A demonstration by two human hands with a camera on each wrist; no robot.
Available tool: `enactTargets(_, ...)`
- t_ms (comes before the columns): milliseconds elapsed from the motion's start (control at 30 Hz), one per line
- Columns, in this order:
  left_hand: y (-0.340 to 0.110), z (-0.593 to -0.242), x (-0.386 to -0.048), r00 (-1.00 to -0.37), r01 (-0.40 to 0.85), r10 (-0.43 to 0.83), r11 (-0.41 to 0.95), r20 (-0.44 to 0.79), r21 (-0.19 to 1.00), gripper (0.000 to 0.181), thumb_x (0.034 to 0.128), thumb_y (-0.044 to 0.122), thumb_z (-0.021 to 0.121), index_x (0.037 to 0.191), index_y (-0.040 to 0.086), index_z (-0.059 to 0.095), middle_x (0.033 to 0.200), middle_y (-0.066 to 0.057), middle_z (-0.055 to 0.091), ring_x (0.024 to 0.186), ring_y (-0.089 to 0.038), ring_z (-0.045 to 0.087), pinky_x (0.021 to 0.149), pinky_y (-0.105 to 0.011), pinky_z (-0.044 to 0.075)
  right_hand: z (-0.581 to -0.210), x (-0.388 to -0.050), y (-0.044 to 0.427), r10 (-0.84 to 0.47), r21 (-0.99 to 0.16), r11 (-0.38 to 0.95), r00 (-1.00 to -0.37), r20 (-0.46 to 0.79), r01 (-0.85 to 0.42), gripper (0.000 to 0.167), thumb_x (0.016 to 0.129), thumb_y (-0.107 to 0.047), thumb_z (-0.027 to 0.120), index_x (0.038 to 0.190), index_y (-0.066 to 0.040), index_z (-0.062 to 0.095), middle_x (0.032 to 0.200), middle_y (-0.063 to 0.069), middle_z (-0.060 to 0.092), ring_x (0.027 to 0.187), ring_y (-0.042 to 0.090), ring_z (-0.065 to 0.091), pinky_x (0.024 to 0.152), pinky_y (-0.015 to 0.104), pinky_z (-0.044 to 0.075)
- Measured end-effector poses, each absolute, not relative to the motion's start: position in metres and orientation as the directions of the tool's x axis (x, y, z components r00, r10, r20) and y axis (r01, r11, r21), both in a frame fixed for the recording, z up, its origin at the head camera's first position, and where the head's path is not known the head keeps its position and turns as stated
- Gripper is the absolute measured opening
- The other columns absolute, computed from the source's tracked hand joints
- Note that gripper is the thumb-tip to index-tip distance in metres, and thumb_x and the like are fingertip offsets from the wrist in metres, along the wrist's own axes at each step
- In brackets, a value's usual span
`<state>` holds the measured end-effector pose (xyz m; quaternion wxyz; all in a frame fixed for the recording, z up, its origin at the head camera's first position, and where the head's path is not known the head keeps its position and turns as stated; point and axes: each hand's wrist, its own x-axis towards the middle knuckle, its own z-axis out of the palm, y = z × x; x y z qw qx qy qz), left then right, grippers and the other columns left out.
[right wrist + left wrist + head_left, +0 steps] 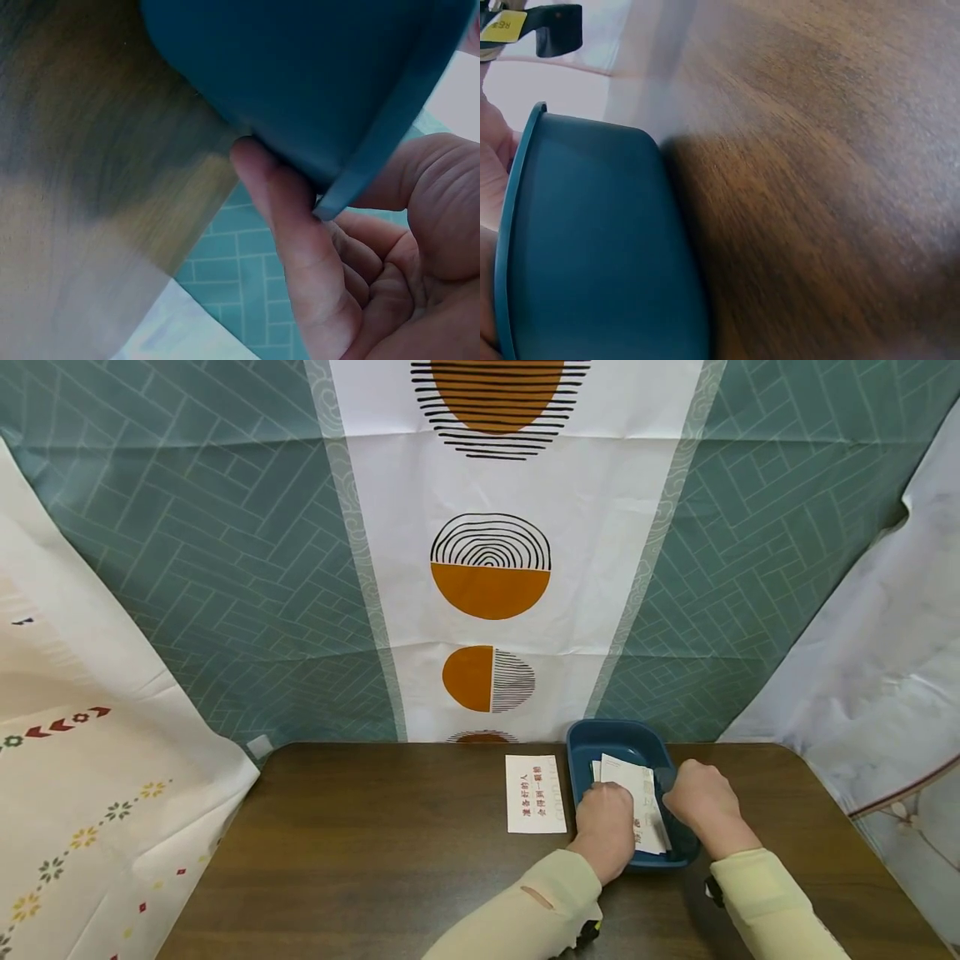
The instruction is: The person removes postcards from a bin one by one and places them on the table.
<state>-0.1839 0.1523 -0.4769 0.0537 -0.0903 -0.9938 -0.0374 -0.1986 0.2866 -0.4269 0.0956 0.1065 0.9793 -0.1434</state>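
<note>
A blue bin (615,733) holds several white cards with red writing (633,789). At its near left side, my left hand (606,828) is curled over the rim. My right hand (705,806) grips the right rim in the head view. The right wrist view shows fingers (307,262) of that hand on the outside of the bin wall (300,75), with the thumb on the other side. Only skin beyond the rim shows at the left edge of the left wrist view, beside the bin's outer wall (600,240); the left fingertips are hidden.
A white card with red writing (536,794) lies on the brown wooden table (390,852), just left of the bin. A green and white patterned cloth (487,693) hangs behind the table's back edge. Pale cloths stand at the left (112,777) and right (885,677).
</note>
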Motion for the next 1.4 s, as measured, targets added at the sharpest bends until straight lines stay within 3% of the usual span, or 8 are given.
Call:
enactTargets(133, 0.149, -0.475, -0.181, -0.972, 0.193, 0.179, 0.977, 0.152, 0.086, 0.031, 0.0717, 0.031, 0.078, 0.091, 0.011, 0.066, 0.073, -0.001, 0.060, 0.063, -0.010, 0.060, 0.056, -0.023, 0.052, -0.430, -0.197, 0.287, 0.169, -0.265, 0.937, -0.960, -0.221, 0.226, 0.019, 0.077, -0.012, 0.062, 0.082, 0.006, 0.060, 0.069, 0.015, 0.055, 0.058, 0.026, 0.050, 0.047, 0.032, 0.041)
enactTargets(267, 0.143, -0.470, -0.178, -0.965, 0.219, 0.193, 0.965, 0.177, 0.142, 0.017, 0.0772, 0.024, 0.074, 0.086, 0.012, 0.065, 0.071, 0.000, 0.060, 0.063, -0.009, 0.062, 0.054, -0.022, 0.051, -0.432, -0.195, 0.288, 0.151, -0.258, 0.945, -0.969, -0.194, 0.199, 0.017, 0.077, -0.012, 0.060, 0.080, 0.005, 0.058, 0.070, 0.015, 0.055, 0.059, 0.026, 0.049, 0.049, 0.033, 0.040)
enactTargets(467, 0.129, -0.462, -0.177, -0.962, 0.256, 0.196, 0.889, 0.189, 0.379, 0.008, 0.0797, 0.016, 0.071, 0.074, 0.016, 0.066, 0.063, 0.005, 0.063, 0.054, -0.005, 0.057, 0.046, -0.022, 0.044, -0.432, -0.191, 0.289, 0.140, -0.268, 0.945, -0.971, -0.194, 0.190, 0.017, 0.077, -0.010, 0.058, 0.082, 0.007, 0.056, 0.067, 0.015, 0.052, 0.057, 0.026, 0.048, 0.048, 0.033, 0.039)
enactTargets(700, 0.109, -0.448, -0.177, -0.980, 0.200, 0.144, 0.729, 0.139, 0.654, 0.013, 0.0798, 0.020, 0.074, 0.085, 0.009, 0.070, 0.064, 0.004, 0.062, 0.051, -0.002, 0.050, 0.046, -0.018, 0.040, -0.437, -0.187, 0.290, 0.139, -0.279, 0.939, -0.963, -0.230, 0.202, 0.019, 0.082, -0.013, 0.058, 0.083, 0.006, 0.056, 0.066, 0.011, 0.049, 0.058, 0.023, 0.049, 0.047, 0.030, 0.039)
enactTargets(1067, 0.068, -0.417, -0.183, -0.984, 0.165, 0.045, 0.615, 0.175, 0.771, 0.016, 0.0839, 0.021, 0.070, 0.093, 0.008, 0.070, 0.069, 0.004, 0.063, 0.051, 0.000, 0.053, 0.042, -0.017, 0.041, -0.426, -0.183, 0.290, 0.150, -0.298, 0.933, -0.969, -0.194, 0.204, 0.022, 0.087, -0.016, 0.053, 0.074, 0.001, 0.056, 0.062, 0.010, 0.047, 0.057, 0.023, 0.048, 0.047, 0.031, 0.037)
enactTargets(1400, 0.003, -0.402, -0.195, -0.961, 0.170, -0.084, 0.577, 0.265, 0.799, 0.017, 0.0817, 0.020, 0.072, 0.096, 0.009, 0.071, 0.075, 0.000, 0.069, 0.055, -0.004, 0.059, 0.046, -0.018, 0.046, -0.428, -0.189, 0.289, 0.153, -0.306, 0.931, -0.974, -0.167, 0.199, 0.016, 0.080, -0.011, 0.056, 0.069, 0.000, 0.056, 0.061, 0.009, 0.046, 0.055, 0.023, 0.047, 0.046, 0.031, 0.036)
